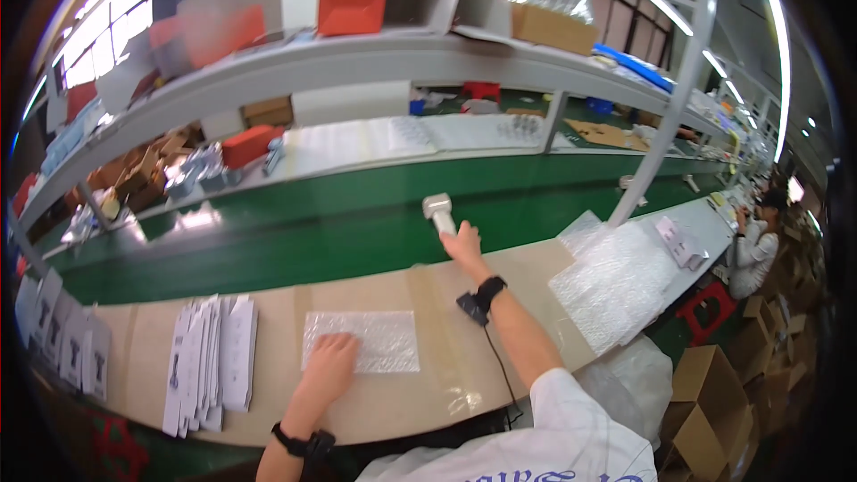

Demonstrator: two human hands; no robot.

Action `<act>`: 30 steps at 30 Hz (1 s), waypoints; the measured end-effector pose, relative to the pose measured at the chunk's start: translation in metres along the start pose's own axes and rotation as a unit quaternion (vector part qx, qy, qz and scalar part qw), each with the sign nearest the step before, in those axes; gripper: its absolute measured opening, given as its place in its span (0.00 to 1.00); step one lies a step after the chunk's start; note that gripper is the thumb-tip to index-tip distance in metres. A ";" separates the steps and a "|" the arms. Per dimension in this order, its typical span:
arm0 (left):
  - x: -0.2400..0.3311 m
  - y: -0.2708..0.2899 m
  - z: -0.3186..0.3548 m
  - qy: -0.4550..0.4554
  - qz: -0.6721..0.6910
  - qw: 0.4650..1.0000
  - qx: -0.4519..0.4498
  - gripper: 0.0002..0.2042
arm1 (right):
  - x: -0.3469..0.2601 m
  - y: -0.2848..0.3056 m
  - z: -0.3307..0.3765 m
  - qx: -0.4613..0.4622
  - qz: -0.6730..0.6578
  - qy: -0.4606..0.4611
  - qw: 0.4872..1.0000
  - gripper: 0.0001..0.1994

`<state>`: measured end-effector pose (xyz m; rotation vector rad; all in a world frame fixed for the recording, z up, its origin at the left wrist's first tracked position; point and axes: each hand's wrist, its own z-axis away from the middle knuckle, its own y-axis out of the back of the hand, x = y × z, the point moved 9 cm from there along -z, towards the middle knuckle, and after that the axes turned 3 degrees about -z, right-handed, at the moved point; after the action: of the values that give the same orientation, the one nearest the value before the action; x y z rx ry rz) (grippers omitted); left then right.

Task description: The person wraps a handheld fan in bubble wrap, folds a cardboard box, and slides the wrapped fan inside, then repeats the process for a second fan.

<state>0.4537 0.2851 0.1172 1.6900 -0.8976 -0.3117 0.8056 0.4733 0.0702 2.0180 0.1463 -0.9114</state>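
My left hand (328,364) lies flat, fingers spread, on a small sheet of bubble wrap (370,339) lying on the brown bench top (446,366). My right hand (464,243) reaches out over the green conveyor belt (295,241) and grips the handle of a white handheld scanner (439,212). Both wrists carry black straps, with a cable running from the right one.
A fanned pile of white flat cards (214,357) lies left of the bubble wrap, more cards (62,339) at far left. A stack of bubble wrap sheets (616,277) sits to the right. Shelves with red and brown boxes stand beyond the belt. Another person (754,241) sits at far right.
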 end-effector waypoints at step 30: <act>-0.077 0.003 -0.035 0.202 0.691 0.655 0.227 0.08 | -0.049 0.053 0.148 -0.239 -0.358 -0.046 0.901 0.22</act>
<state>0.4226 0.3633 0.1129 0.9275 -1.6955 1.3720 0.7112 0.3394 0.0888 1.4475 1.0122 -1.2618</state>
